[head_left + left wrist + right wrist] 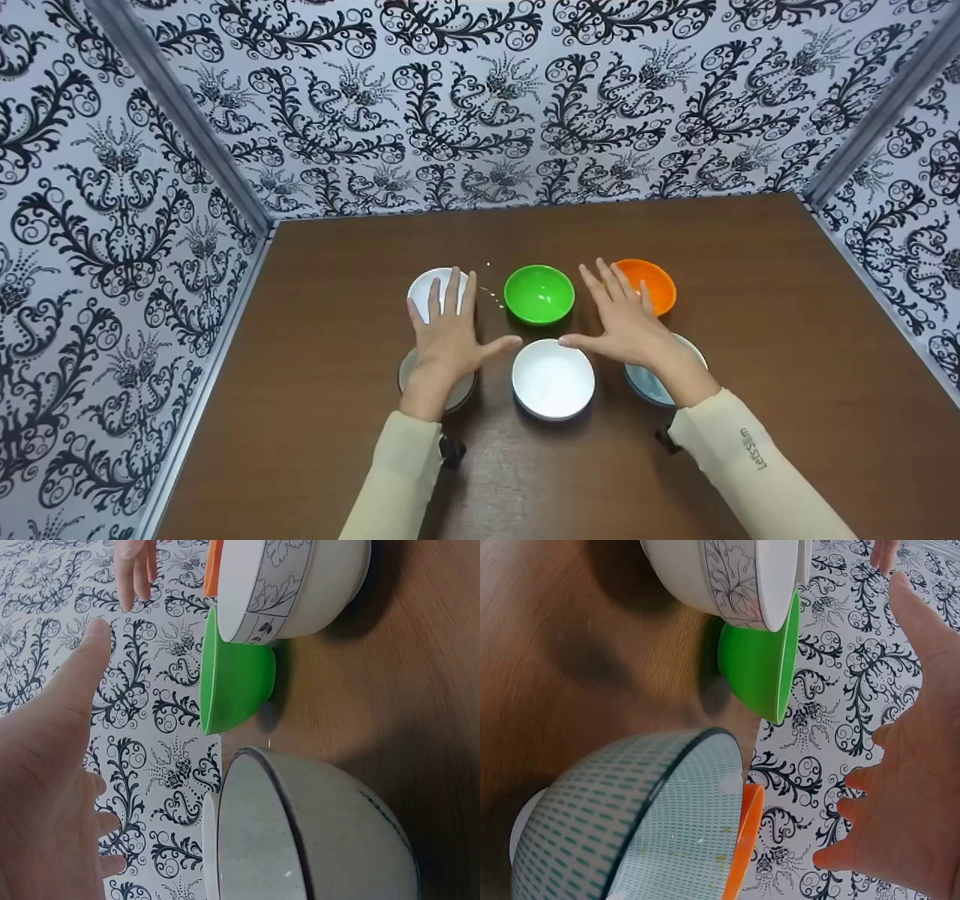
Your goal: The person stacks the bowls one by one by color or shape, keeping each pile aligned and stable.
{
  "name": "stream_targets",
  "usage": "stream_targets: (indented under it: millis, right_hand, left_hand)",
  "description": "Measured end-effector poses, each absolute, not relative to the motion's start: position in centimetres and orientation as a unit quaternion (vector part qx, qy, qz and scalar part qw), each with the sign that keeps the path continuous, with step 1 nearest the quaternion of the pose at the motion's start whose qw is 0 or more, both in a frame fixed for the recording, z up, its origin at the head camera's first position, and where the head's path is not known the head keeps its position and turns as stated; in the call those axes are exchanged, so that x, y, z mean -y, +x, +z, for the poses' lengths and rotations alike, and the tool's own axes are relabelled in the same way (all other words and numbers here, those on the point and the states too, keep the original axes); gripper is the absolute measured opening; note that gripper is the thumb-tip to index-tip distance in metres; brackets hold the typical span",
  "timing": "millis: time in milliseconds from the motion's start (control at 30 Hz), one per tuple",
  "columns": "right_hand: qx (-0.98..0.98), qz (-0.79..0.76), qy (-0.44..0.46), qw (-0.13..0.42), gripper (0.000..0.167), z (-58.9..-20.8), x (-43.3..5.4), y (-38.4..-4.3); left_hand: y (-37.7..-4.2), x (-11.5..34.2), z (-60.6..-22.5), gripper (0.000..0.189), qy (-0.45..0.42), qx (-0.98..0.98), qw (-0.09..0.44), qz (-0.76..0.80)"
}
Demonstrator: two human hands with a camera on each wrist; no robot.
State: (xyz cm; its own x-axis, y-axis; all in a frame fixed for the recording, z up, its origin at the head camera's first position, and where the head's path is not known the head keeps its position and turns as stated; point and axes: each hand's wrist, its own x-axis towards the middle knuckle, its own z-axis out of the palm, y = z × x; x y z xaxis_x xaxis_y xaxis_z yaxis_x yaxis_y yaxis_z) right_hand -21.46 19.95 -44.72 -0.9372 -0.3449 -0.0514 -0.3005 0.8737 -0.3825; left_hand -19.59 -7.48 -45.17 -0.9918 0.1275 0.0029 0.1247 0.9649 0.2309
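Both hands are held over six bowls on the table, fingers spread and nothing in them. The left hand (448,337) overlaps a white bowl (421,289) at the back left and a greyish, dark-rimmed bowl (330,817) at the front left. My right hand (626,322) overlaps an orange bowl (656,285) and a bowl with teal dashes (622,802). Between the hands stand a green bowl (538,295) at the back and a white bowl with a grey leaf pattern (553,380) in front. Small yellow bits lie inside the teal-dashed bowl.
Several tiny pale bits (495,298) lie on the brown wooden table (300,360) between the back white and green bowls. Walls with a black scroll pattern (480,112) enclose the table at the back and both sides.
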Motion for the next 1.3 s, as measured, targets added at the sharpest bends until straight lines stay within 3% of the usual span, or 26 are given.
stream_targets:
  millis: [600, 1300]
  right_hand:
    - [-0.96, -0.213, -0.175, 0.039, 0.116, -45.5, -19.5, -20.4]
    - [-0.942, -0.282, -0.171, 0.062, 0.116, -46.4, -18.6, -18.8]
  left_hand:
    - [-19.3, 7.6, -45.3, 0.116, 0.065, -0.991, -0.003, 0.119]
    - [-19.3, 7.9, -45.8, 0.116, 0.063, -0.989, -0.003, 0.131]
